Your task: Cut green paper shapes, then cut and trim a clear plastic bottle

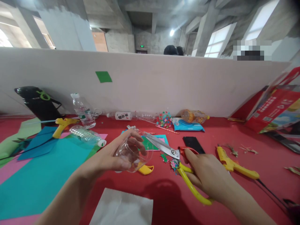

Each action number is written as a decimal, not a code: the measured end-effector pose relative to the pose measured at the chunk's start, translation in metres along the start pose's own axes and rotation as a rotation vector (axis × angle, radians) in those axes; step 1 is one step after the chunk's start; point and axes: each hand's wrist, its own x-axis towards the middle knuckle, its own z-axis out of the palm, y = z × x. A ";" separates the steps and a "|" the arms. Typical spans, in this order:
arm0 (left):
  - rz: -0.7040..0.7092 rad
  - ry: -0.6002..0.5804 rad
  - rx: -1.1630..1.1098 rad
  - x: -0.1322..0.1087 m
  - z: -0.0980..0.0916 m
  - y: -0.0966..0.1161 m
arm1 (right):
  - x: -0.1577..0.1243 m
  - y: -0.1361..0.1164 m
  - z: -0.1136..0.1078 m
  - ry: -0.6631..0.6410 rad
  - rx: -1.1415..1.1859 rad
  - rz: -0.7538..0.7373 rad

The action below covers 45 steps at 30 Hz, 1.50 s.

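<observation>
My left hand (pixel 119 153) is wrapped round a clear plastic cup-like piece (pixel 133 154), perhaps a cut bottle bottom, with its open rim facing right. In my right hand (pixel 203 172) is a pair of scissors (pixel 164 148) with yellow and red handles. Their blades point up and left, close to the rim of the clear piece; I cannot tell whether they touch it. Below the piece lies a small yellow toothed tool (pixel 146 169). Small coloured stars (pixel 173 164) are scattered beneath the scissors.
Yellow glue guns lie at left (pixel 62 125) and right (pixel 236 165). Plastic bottles (pixel 84 112), a blue wipes packet (pixel 188 125) and a black flask (pixel 38 103) line the partition (pixel 140 81). A phone (pixel 193 144), white paper (pixel 123 207) and teal paper (pixel 42 178) lie on the red table.
</observation>
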 end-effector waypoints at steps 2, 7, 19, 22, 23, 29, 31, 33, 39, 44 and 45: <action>0.011 -0.003 0.010 0.000 0.001 0.001 | 0.001 0.000 0.000 -0.021 0.008 -0.004; 0.017 -0.004 0.024 -0.001 -0.002 0.001 | 0.001 0.000 0.005 -0.045 0.010 0.003; -0.010 -0.035 0.003 -0.001 0.000 -0.004 | -0.001 0.001 -0.002 0.022 -0.022 -0.023; -0.016 -0.032 0.001 0.000 0.000 -0.006 | -0.001 0.000 -0.001 -0.003 -0.010 -0.014; -0.021 -0.031 0.004 0.000 -0.001 -0.006 | -0.001 0.000 0.000 -0.015 -0.009 -0.011; -0.031 -0.093 -0.027 0.001 -0.008 -0.007 | -0.001 0.003 0.007 -0.060 -0.014 -0.008; -0.020 -0.105 -0.057 0.001 -0.008 -0.007 | -0.001 0.003 0.007 -0.057 -0.009 -0.014; -0.027 -0.114 -0.067 0.001 -0.008 -0.007 | -0.001 0.003 0.005 -0.041 -0.005 -0.020; -0.108 -0.146 -0.022 0.000 -0.004 -0.007 | -0.001 0.000 -0.002 0.026 -0.032 -0.035; -0.080 -0.171 -0.034 0.002 -0.003 -0.007 | -0.001 0.004 0.002 0.035 -0.053 -0.035; -0.066 -0.190 -0.054 0.002 -0.003 -0.008 | -0.002 0.005 0.003 0.038 -0.052 -0.038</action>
